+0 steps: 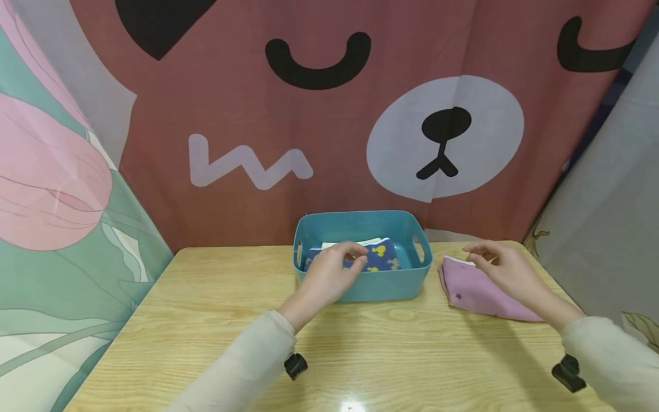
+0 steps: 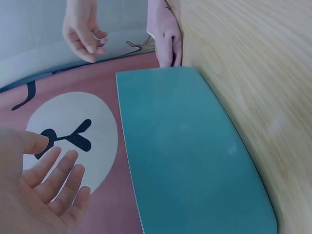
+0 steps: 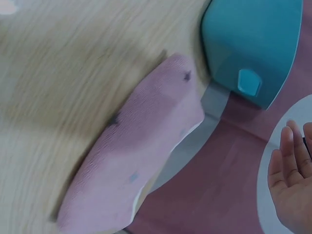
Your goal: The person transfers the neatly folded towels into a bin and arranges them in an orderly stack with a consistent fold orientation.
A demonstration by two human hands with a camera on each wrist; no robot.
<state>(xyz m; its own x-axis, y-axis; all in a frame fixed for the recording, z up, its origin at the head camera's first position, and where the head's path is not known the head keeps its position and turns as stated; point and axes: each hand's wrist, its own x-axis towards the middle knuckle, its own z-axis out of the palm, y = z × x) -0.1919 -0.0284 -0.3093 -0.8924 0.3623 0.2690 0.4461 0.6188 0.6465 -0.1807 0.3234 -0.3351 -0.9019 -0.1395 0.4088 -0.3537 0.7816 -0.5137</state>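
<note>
A teal plastic basket (image 1: pixel 360 286) with handle holes stands at the back of the table, with a folded dark blue cloth (image 1: pixel 381 257) in yellow and grey print inside. My left hand (image 1: pixel 334 272) hovers over the basket's front rim, fingers loosely bent and nothing in them; the left wrist view shows the palm bare. To the right of the basket lies a folded pink cloth (image 3: pixel 131 146) with small dark stars and a white edge. Above that cloth hangs my right hand (image 1: pixel 504 272), its fingers relaxed and holding nothing.
The wooden table (image 1: pixel 216 332) ends at a hanging curtain (image 1: pixel 247 212) with a bear face right behind the basket. A pale curtain (image 1: pixel 607 229) hangs along the right side, and a flowered one (image 1: pixel 56 189) along the left. Small black clips sit at both wrists.
</note>
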